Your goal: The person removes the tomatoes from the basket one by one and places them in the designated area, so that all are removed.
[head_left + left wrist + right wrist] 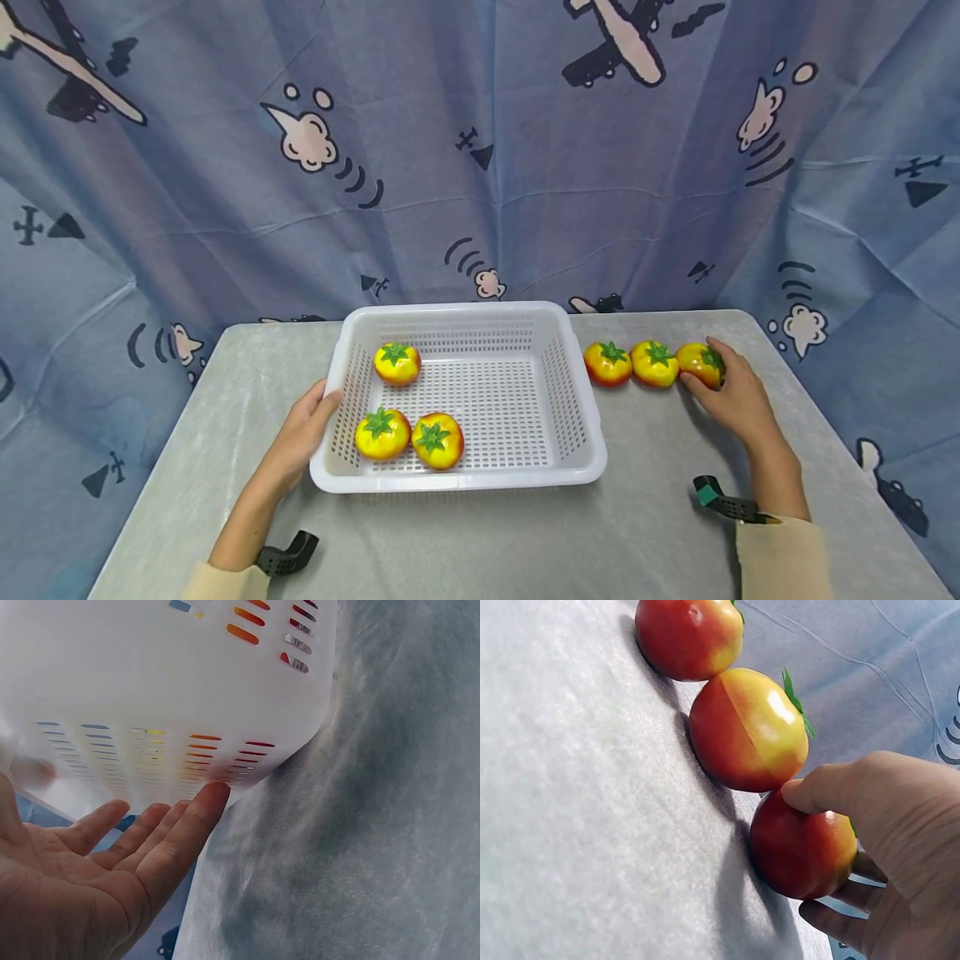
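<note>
My left hand (306,429) grips the left rim of a white plastic basket (480,481), thumb over the edge. In the left wrist view its fingers (176,844) lie against the outside of the slotted wall. Three yellow-red tomatoes with green leaf tops sit inside: one at the back left (397,364), two side by side at the front left. Right of the basket, three more tomatoes stand in a row on the table. My right hand (738,396) holds the rightmost tomato (802,851) between thumb and fingers; it appears to touch the middle tomato (748,731).
The grey table (480,550) carries the basket and the row of tomatoes. Behind it and at both sides hangs a blue curtain (420,167) with airplane prints. Black bands (723,500) are around both wrists.
</note>
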Available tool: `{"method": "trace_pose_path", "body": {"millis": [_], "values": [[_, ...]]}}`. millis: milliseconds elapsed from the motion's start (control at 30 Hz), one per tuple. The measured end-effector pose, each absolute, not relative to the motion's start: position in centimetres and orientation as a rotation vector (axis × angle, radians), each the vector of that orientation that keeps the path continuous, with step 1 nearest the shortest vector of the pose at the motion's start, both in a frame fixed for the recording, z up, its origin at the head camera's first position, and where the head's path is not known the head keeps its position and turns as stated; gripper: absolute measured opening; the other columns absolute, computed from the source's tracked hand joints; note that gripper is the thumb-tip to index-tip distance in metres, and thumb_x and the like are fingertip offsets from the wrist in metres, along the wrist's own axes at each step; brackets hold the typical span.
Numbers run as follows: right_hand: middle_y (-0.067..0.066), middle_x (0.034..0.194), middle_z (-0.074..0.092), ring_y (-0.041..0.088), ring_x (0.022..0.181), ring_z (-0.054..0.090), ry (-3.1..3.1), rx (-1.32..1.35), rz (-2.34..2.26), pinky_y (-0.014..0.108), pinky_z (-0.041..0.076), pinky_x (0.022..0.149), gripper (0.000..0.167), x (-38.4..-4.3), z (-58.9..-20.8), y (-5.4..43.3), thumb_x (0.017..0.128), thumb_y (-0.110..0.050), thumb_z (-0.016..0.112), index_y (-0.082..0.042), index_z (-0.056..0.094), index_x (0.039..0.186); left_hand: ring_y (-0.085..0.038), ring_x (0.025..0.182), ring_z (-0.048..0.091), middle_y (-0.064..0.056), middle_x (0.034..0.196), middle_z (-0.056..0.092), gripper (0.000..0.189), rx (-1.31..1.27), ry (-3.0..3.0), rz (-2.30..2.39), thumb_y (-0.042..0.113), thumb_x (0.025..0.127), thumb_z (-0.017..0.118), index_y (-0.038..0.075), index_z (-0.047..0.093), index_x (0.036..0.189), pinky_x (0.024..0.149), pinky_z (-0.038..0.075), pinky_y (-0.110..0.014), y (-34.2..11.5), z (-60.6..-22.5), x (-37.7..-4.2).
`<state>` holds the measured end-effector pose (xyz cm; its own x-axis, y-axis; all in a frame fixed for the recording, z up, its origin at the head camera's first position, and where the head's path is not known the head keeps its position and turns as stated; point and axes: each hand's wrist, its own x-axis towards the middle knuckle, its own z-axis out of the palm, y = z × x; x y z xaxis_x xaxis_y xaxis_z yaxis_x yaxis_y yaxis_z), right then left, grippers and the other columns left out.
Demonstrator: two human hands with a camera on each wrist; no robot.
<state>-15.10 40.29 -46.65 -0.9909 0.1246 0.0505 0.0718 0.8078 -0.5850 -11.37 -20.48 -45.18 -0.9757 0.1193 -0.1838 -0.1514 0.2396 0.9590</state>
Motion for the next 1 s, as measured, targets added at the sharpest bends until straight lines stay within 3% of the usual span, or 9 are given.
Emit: {"method": "trace_pose_path", "body": {"millis": [700,1000], "values": [[0.049,0.155,0.029,0.067,0.136,0.035,-2.949,-0.164,0.862,0.085,0.035,0.108,0.084,-13.9,-45.8,40.9,0.105,-0.035,0.065,0.006,0.021,0.164,-0.039,0.123,0.07,-0.032,0.154,0.051,0.056,-0.041,2.286,1.807,0.03,0.116,0.037,0.006,0.026,0.166,0.088,0.069,-0.041,-20.1,-45.8,-11.0],[0.046,0.159,0.026,0.066,0.138,0.034,-2.932,-0.16,0.851,0.086,0.034,0.109,0.082,-14.5,-44.0,39.9,0.105,-0.037,0.064,0.002,0.023,0.165,-0.043,0.126,0.067,-0.033,0.155,0.05,0.056,-0.046,2.31,1.791,0.029,0.116,0.036,0.006,0.026,0.166,0.091,0.068,-0.041,-20.5,-45.1,-11.3]]}}
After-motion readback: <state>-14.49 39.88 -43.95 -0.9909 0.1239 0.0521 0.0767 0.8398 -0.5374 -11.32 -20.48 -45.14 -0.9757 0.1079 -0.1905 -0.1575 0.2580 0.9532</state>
